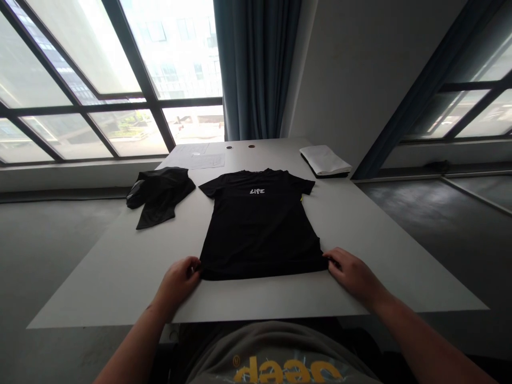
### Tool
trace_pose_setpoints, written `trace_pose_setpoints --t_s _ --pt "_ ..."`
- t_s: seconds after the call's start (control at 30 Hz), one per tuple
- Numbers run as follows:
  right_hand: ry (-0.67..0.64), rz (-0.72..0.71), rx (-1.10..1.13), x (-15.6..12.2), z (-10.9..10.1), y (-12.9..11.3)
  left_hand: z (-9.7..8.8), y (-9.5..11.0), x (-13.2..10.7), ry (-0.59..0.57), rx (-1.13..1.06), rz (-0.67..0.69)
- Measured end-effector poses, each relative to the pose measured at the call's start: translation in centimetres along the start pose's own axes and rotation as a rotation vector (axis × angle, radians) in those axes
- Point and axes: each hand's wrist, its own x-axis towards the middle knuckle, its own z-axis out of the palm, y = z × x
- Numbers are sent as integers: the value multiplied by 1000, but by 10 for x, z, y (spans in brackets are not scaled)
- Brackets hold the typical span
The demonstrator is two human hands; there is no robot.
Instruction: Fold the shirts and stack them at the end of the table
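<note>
The black T-shirt [260,229] lies spread flat mid-counter [260,306], collar toward twelve o'clock, hem toward six. Working the hem well probably calls for even, light tension at both corners, held low so that the soft-looking cloth straightens without the body skewing. The hem runs slightly aslant, its left end nearer the person, and a small kink at about four o'clock on the side edge deserves smoothing. The left hand [184,274], near seven o'clock, pinches one hem corner with bunched fingers; the right hand [349,269], near four, pinches the other. The left forearm [136,336] angles toward one o'clock, the right forearm [416,325] toward ten.
</note>
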Motion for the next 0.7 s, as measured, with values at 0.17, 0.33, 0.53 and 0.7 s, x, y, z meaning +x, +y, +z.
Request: trace_pose_setpoints --t_s 0.17,0.33,0.53,0.7 --pt "54 -31 5 -13 -23 -5 0 -1 -8 -42 73 112" --pt "-32 -105 -53 -22 -33 -3 3 5 -15 -20 116 282" --pt "-194 -153 -63 -29 -34 -2 -13 7 -21 -161 166 342" --pt "-365 -187 67 -22 -42 -10 -42 11 -17 -319 202 334"
